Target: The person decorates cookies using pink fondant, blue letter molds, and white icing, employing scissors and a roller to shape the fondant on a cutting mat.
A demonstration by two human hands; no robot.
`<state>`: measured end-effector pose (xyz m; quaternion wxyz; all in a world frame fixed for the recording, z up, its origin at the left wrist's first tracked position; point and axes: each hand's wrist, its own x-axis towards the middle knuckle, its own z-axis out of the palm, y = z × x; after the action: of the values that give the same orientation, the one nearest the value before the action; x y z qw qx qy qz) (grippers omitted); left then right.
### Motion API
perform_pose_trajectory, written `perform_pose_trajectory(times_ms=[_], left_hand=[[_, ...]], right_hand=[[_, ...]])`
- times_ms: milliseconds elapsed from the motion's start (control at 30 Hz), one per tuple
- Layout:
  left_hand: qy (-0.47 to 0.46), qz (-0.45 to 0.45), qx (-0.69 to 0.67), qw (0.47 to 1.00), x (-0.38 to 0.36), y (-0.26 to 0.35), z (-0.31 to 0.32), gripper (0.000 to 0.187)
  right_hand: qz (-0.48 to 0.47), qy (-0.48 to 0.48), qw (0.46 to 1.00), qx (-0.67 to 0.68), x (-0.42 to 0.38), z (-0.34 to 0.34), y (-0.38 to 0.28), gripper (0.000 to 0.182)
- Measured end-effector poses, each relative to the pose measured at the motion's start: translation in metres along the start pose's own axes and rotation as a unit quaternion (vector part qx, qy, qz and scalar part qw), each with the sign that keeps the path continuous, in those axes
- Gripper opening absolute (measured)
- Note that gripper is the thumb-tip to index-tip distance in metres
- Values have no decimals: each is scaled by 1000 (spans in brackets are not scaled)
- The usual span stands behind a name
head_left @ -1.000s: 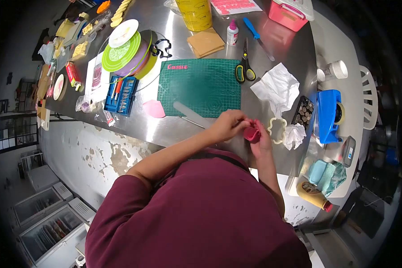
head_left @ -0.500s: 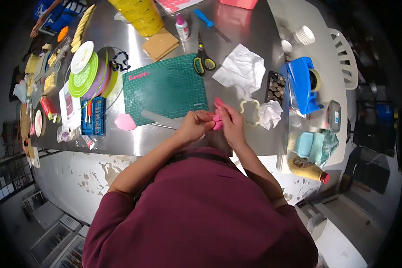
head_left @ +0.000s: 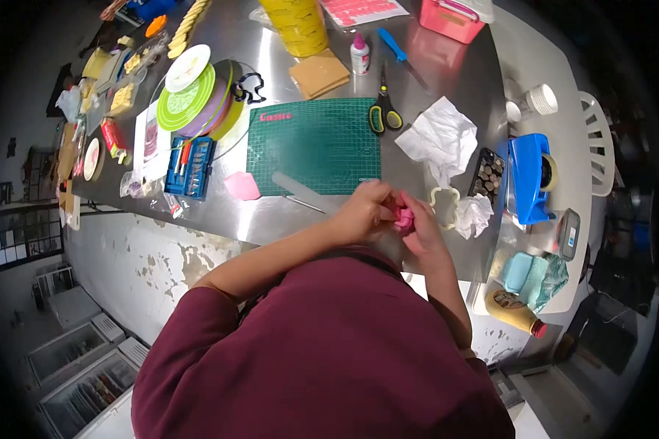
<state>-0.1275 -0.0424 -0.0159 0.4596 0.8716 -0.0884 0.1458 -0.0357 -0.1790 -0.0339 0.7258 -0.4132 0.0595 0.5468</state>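
Observation:
A small bright pink piece (head_left: 404, 218) is held between my two hands near the table's front edge. My left hand (head_left: 368, 210) pinches it from the left. Around its right side curl the fingers of my right hand (head_left: 422, 228). The green cutting mat (head_left: 315, 146) lies just beyond, with a long spatula (head_left: 298, 189) and a thin metal tool (head_left: 304, 204) at its front edge. Left of these is a flat pink piece (head_left: 241, 186). A cream cutter (head_left: 444, 205) and crumpled tissue (head_left: 474, 216) sit right of my right hand.
Scissors (head_left: 384, 110), a blue-handled knife (head_left: 403, 55), a glue bottle (head_left: 360, 55) and white paper (head_left: 441, 135) lie farther back. At left are a blue tool case (head_left: 189, 168) and stacked discs (head_left: 187, 106). A blue tape dispenser (head_left: 527, 179) stands at right.
The view has shifted, so the table's contents appear farther right and a pink box shows more fully. My hands stay together around the bright pink piece, with the fingers slightly repositioned.

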Motion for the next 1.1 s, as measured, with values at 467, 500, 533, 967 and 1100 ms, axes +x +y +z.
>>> perform_pose_trajectory(times_ms=[467,500,533,967,1100], left_hand=[[177,-68,-35,981,-3,-7,6,52],[187,-92,-25,978,-3,-2,2,49],[204,-108,-10,973,-2,-3,1,47],[192,-45,30,980,-21,-30,-22,30],[228,-67,167,957,-32,-24,-50,41]], right_hand=[[-64,74,993,72,47,18,-1,35],[-47,9,994,102,53,15,-3,34],[-56,18,991,117,50,29,-6,31],[-53,-172,984,2,48,50,1,45],[-90,-72,993,-40,53,69,16,36]])
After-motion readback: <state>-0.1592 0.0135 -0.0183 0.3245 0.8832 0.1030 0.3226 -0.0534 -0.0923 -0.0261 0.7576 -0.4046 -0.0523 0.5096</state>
